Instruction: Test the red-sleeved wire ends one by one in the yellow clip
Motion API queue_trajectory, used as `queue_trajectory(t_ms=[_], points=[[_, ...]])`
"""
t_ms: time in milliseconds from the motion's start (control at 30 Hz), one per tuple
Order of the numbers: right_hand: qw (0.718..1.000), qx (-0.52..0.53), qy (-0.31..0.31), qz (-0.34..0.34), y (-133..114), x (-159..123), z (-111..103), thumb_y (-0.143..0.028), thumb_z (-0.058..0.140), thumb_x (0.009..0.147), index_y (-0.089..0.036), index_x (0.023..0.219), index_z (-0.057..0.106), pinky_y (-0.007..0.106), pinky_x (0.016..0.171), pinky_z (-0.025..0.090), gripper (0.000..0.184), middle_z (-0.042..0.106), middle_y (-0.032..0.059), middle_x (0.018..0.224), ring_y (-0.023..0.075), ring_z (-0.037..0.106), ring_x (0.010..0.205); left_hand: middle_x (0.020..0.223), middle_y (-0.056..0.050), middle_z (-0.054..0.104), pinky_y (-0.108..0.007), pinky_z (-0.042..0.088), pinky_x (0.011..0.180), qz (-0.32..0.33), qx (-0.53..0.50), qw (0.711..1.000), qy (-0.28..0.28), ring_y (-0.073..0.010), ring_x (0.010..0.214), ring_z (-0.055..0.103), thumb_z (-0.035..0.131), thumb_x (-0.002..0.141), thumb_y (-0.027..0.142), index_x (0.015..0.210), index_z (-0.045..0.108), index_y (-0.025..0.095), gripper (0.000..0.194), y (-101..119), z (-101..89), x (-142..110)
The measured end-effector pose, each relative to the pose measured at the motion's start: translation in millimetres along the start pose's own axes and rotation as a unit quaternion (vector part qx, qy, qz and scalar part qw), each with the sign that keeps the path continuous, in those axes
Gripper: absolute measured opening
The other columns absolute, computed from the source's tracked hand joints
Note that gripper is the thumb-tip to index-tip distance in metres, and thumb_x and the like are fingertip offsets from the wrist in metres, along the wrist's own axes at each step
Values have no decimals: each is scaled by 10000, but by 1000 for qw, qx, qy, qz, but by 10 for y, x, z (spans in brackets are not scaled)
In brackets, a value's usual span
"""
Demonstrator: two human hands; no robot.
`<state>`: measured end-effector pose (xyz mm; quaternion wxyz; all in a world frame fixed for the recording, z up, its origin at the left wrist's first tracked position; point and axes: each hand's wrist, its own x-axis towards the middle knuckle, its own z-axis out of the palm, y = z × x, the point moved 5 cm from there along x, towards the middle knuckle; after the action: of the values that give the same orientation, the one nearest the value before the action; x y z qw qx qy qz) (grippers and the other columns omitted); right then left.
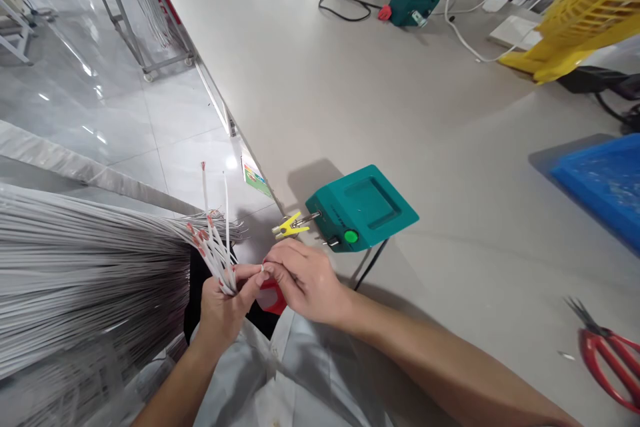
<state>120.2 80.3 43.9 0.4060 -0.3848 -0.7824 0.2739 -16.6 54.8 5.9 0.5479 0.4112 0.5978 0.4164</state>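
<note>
My left hand (223,307) is closed round a small bunch of thin white wires (216,247) with red-tipped stripped ends that fan upward. My right hand (303,280) is closed in a pinch at the base of that bunch, its fingertips touching the left hand's fingers. Both hands hover at the table's near edge, just in front of a green box-shaped device (363,209) with a green button and a yellow clip (290,225) sticking out of its left side. A large bundle of white wires (85,267) lies to the left.
Red-handled scissors (607,353) lie at the right on the grey table (400,100). A blue tray (603,180) and a yellow basket (585,20) stand at the right. A second green device (413,3) with cables sits at the back. Metal racks stand on the tiled floor.
</note>
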Motion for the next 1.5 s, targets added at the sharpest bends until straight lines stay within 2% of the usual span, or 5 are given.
queue_trajectory(t_ms=[200, 467, 933, 1233, 1500], points=[[983, -148, -41, -104, -70, -29, 4, -140, 403, 837, -157, 829, 533, 271, 623, 462, 131, 600, 81, 774, 177, 571, 757, 422, 32, 501, -201, 318, 400, -18, -20, 997, 68, -78, 416, 408, 694, 661, 287, 714, 732, 133, 168, -50, 21, -34], [996, 60, 4, 60, 28, 9, -67, -176, 422, 873, -177, 921, 554, 297, 734, 487, 140, 630, 66, 837, 158, 582, 821, 512, -14, 595, -200, 305, 388, -54, -80, 993, 72, -67, 413, 410, 716, 642, 350, 785, 725, 108, 281, -200, -73, -2], [993, -99, -43, -55, -40, -11, 50, -147, 448, 832, -164, 788, 578, 250, 648, 480, 137, 632, 67, 776, 150, 592, 755, 457, 46, 442, -195, 291, 425, -36, 35, 999, 3, -60, 443, 334, 655, 688, 280, 571, 649, 131, 189, -54, 68, -31], [999, -26, -2, 44, 43, -18, -38, -152, 402, 845, -182, 729, 481, 261, 594, 453, 143, 527, 33, 681, 143, 498, 663, 579, -35, 636, -204, 334, 397, -45, -57, 993, 94, -65, 417, 423, 708, 635, 362, 704, 713, 109, 262, -139, -20, -6], [998, 45, 7, 53, 25, 47, -26, -165, 483, 843, -171, 870, 575, 273, 715, 495, 96, 615, 68, 834, 144, 573, 795, 530, -2, 592, -211, 378, 463, -31, -12, 999, 30, -98, 489, 484, 682, 659, 290, 623, 684, 130, 165, -56, 55, -2]])
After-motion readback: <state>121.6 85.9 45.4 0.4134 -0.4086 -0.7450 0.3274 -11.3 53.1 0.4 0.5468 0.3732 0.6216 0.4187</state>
